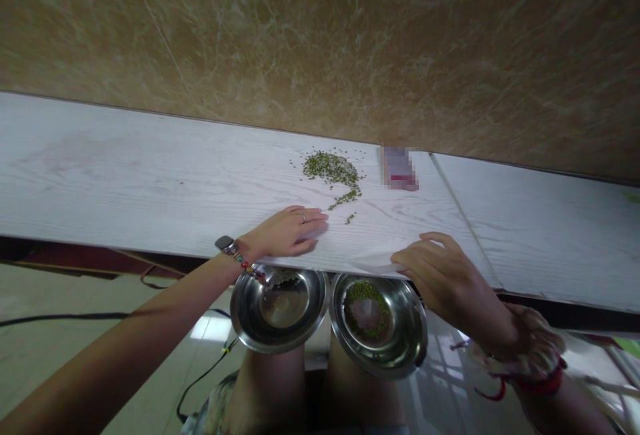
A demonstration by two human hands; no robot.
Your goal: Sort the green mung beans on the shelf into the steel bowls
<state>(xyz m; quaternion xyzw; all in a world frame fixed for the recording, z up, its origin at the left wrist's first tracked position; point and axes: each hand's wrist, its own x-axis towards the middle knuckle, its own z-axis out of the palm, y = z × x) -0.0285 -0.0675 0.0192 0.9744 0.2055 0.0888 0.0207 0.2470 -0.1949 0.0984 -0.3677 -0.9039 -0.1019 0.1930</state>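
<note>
A heap of small green beans (pixel 332 169) lies on the white wooden table (pixel 150 175), with a thin trail curling toward me. My left hand (pixel 287 231) rests flat on the table near its front edge, fingers together, just left of the trail's end. My right hand (pixel 440 275) hovers at the table's front edge, fingers curved and apart, holding nothing that I can see. Two steel bowls sit on my lap under the edge: the left bowl (pixel 279 310) holds few beans, the right bowl (pixel 379 325) holds a ring of green beans.
A small blurred red-and-white card (pixel 399 168) lies on the table right of the beans. A brown marbled wall (pixel 320 41) rises behind the table. A seam (pixel 460 215) splits the tabletop at right. Black cables (pixel 60 317) run over the floor at left.
</note>
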